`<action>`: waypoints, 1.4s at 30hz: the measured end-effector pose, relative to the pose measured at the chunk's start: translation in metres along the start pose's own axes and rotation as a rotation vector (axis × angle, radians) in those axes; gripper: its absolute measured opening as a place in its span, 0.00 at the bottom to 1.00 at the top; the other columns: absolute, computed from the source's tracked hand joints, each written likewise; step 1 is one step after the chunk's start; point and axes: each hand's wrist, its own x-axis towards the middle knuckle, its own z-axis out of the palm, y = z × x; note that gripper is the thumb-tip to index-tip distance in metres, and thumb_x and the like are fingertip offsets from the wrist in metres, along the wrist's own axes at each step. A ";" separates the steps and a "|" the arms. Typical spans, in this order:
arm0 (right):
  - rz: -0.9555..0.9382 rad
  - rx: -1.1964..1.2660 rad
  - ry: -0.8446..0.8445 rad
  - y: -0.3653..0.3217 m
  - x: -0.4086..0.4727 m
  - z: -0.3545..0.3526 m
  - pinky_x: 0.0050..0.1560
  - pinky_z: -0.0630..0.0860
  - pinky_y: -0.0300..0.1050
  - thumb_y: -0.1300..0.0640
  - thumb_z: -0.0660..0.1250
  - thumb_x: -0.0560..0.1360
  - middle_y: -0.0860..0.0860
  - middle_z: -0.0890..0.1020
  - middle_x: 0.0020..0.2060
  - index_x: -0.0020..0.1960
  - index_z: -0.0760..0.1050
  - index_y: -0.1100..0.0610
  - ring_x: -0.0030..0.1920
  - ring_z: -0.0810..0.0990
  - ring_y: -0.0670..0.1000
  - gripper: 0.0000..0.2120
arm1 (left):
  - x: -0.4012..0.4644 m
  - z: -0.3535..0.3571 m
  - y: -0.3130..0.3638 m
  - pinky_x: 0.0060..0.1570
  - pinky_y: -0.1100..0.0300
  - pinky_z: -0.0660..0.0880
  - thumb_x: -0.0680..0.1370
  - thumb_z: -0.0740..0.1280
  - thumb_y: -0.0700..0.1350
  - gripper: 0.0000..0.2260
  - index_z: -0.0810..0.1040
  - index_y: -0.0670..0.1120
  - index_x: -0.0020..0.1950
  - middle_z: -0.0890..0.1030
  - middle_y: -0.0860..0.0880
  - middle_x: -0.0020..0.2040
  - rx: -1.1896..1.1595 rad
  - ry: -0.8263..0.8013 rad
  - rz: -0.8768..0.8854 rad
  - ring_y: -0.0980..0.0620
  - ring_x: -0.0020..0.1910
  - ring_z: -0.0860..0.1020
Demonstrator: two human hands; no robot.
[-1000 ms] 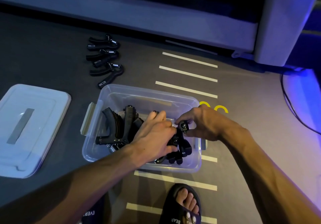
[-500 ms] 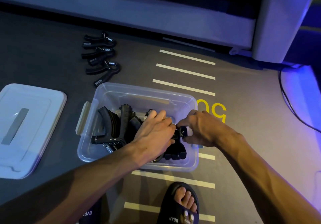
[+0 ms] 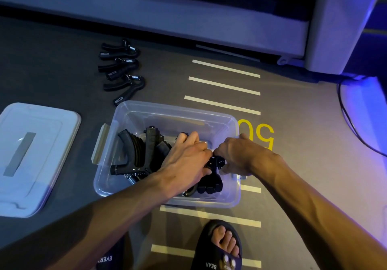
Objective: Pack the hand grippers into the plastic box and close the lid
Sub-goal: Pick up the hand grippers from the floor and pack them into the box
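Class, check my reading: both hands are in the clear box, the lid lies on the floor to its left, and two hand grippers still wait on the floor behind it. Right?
Not quite. The head view shows three hand grippers waiting on the floor, not two. The rest stands.

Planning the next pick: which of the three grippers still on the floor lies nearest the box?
The bottom gripper of the row: its lower handle tip reaches almost to the box far-left corner. The middle gripper and top gripper lie farther back.
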 end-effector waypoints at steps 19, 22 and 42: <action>-0.008 -0.005 0.020 -0.007 -0.007 0.010 0.60 0.63 0.55 0.42 0.64 0.77 0.51 0.81 0.53 0.59 0.76 0.49 0.63 0.74 0.53 0.15 | -0.005 0.013 -0.002 0.57 0.52 0.58 0.78 0.65 0.62 0.18 0.80 0.53 0.60 0.79 0.56 0.53 -0.031 0.036 -0.004 0.49 0.58 0.67; -0.003 -0.011 0.007 -0.006 -0.008 0.009 0.61 0.61 0.56 0.42 0.63 0.78 0.52 0.81 0.54 0.59 0.75 0.49 0.64 0.73 0.53 0.15 | -0.006 0.013 -0.004 0.59 0.52 0.59 0.78 0.64 0.63 0.19 0.79 0.53 0.62 0.79 0.55 0.56 -0.044 0.032 0.005 0.49 0.60 0.68; 0.032 0.115 -0.012 -0.004 -0.007 0.002 0.60 0.67 0.52 0.42 0.69 0.74 0.49 0.84 0.50 0.54 0.78 0.50 0.55 0.79 0.54 0.15 | -0.005 0.017 -0.012 0.59 0.54 0.59 0.77 0.67 0.63 0.19 0.80 0.55 0.63 0.82 0.56 0.53 -0.120 0.063 0.027 0.53 0.56 0.75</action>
